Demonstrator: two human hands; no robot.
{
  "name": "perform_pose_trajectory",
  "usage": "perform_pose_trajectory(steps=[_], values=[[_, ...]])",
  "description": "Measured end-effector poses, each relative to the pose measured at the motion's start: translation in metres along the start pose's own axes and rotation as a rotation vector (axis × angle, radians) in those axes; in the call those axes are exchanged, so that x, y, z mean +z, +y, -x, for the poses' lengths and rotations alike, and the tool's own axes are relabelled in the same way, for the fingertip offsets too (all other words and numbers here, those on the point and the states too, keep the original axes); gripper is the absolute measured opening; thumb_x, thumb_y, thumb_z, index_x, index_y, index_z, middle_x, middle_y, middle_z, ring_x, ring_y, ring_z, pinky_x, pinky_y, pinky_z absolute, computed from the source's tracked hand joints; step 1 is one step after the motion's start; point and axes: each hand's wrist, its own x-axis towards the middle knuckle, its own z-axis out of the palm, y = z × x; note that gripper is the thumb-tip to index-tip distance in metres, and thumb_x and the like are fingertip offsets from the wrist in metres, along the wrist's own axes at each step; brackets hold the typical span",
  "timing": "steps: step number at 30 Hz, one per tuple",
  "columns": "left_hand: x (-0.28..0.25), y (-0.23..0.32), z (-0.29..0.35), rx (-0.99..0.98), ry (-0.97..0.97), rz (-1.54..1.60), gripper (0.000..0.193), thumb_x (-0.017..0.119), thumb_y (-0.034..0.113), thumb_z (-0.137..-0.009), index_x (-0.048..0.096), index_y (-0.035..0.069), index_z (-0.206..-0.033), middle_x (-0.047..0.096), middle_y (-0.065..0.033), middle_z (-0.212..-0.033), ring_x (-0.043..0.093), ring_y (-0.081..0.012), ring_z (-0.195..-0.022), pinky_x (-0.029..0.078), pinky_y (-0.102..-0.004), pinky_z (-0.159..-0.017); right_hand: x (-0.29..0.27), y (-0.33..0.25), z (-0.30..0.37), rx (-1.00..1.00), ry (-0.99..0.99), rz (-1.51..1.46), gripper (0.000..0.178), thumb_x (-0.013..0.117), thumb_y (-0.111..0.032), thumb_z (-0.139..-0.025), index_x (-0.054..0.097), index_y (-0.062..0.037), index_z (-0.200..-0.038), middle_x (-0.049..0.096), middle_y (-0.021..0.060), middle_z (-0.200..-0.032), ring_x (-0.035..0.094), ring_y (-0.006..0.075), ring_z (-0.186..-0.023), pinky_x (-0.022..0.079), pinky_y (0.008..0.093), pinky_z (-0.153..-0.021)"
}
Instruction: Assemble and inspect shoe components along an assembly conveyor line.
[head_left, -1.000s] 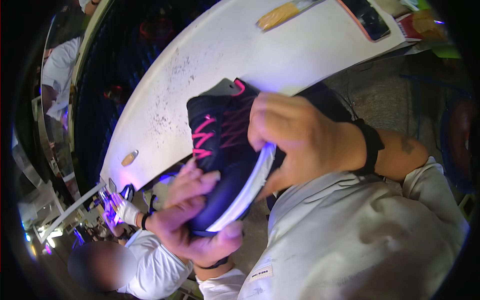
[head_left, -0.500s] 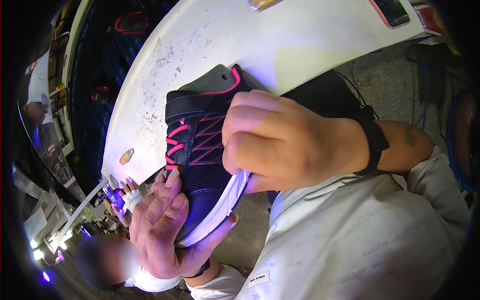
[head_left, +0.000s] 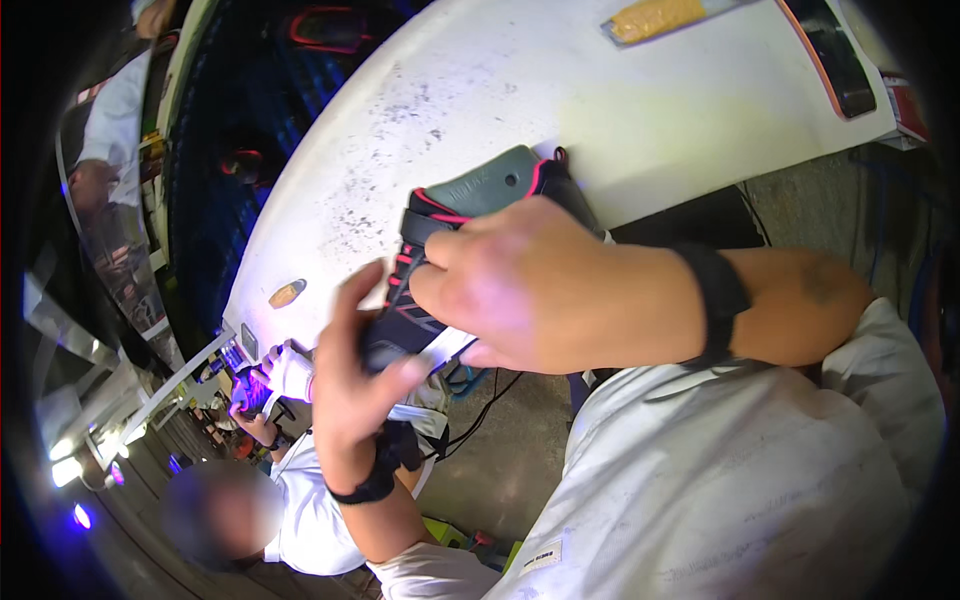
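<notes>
A black shoe point(head_left: 412, 332) with pink laces, pink trim, a grey insole and a white sole edge is held above the white table's near edge, toe toward the lower left. My right hand point(head_left: 540, 285) grips it by its near side, fingers curled over the upper, hiding much of the middle. Around the toe, my left hand point(head_left: 345, 370) has its fingers and thumb spread apart, slightly blurred; whether it touches the toe is hard to tell.
On the white table point(head_left: 480, 90) lie a blade with a tan wrapped handle point(head_left: 655, 18), a dark phone-like slab point(head_left: 835, 60) and a small tan oval piece point(head_left: 287, 293). Beyond is a dark conveyor point(head_left: 235, 110) carrying pink-edged items. A co-worker point(head_left: 315, 510) handles something purple at lower left.
My left hand has loosened from the toe and spread its fingers. The shoe and right hand sit differently in view, the right fingers now further over the laces. The view has shifted.
</notes>
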Motion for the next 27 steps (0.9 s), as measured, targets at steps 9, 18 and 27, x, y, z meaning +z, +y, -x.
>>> perform_pose_trajectory(steps=[9, 18, 27], values=[[0.061, -0.062, -0.007, 0.024, 0.011, 0.649, 0.083, 0.076, 0.055, -0.078, 0.059, -0.009, -0.127, 0.069, -0.0110, -0.112, 0.063, -0.0163, -0.104, 0.047, -0.0308, -0.092, -0.075, 0.014, 0.044, 0.332, 0.202, 0.069, 0.039, 0.072, -0.030, -0.089, 0.060, -0.0017, -0.113, 0.063, 0.0143, -0.098, 0.062, 0.0274, -0.085, 0.050, 0.0358, -0.075], [0.053, 0.107, -0.041, 0.618, 0.424, 0.170, 0.120, 0.097, 0.035, -0.060, 0.029, 0.005, -0.154, 0.063, -0.0176, -0.125, 0.067, -0.0244, -0.108, 0.054, -0.0361, -0.092, -0.168, -0.027, -0.014, 0.015, 0.387, -0.529, 0.042, 0.074, -0.036, -0.094, 0.065, -0.0013, -0.117, 0.067, 0.0062, -0.101, 0.067, 0.0107, -0.093, 0.053, 0.0238, -0.079], [0.017, 0.142, -0.020, 0.378, 0.331, -0.223, 0.061, 0.096, 0.031, -0.056, 0.064, -0.003, -0.096, 0.068, -0.0120, -0.073, 0.068, -0.0217, -0.064, 0.054, -0.0339, -0.064, -0.114, -0.033, -0.021, 0.013, 0.351, -0.378, 0.094, 0.044, -0.079, -0.092, 0.056, 0.0040, -0.136, 0.064, 0.0199, -0.127, 0.062, 0.0238, -0.117, 0.049, 0.0350, -0.097]])
